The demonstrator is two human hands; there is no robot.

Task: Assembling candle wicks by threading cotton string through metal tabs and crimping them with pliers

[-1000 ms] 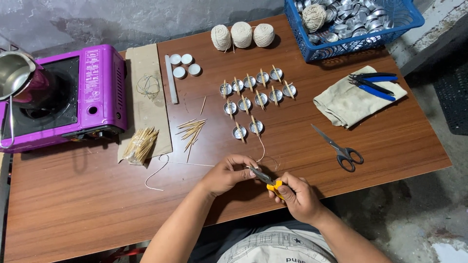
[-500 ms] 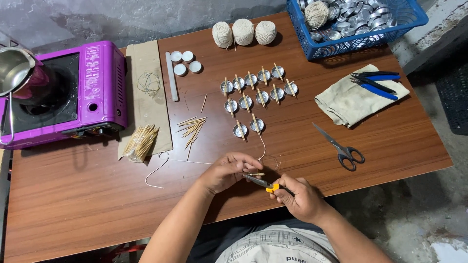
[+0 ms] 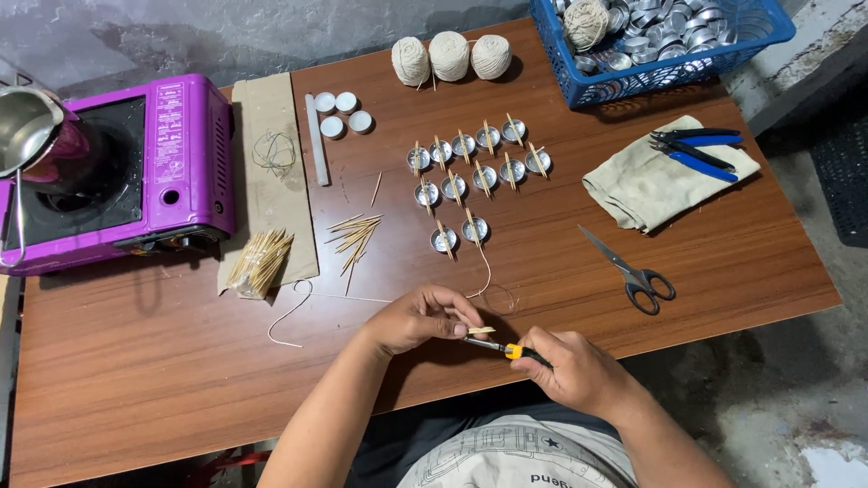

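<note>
My left hand (image 3: 423, 319) pinches a short wooden stick (image 3: 481, 331) between thumb and fingers, just above the near edge of the brown table (image 3: 163, 361). My right hand (image 3: 579, 370) grips a small screwdriver (image 3: 497, 346) with a yellow band on its handle, its tip pointing left at the stick. A thin white string (image 3: 486, 271) curls on the table just beyond my hands. Further back, several small metal cups (image 3: 470, 172) with sticks laid across them stand in rows.
A purple portable stove (image 3: 136, 172) with a metal pot (image 3: 27, 126) sits far left. Loose sticks (image 3: 353, 237), a stick bundle (image 3: 259, 262), three twine balls (image 3: 450, 56), a blue basket (image 3: 669, 36) of cups, scissors (image 3: 633, 271), and blue pliers (image 3: 696, 149) on a cloth (image 3: 642, 190) lie around.
Both hands have stayed near the table's front edge, working the stick with the screwdriver; the right hand has shifted slightly right and lower.
</note>
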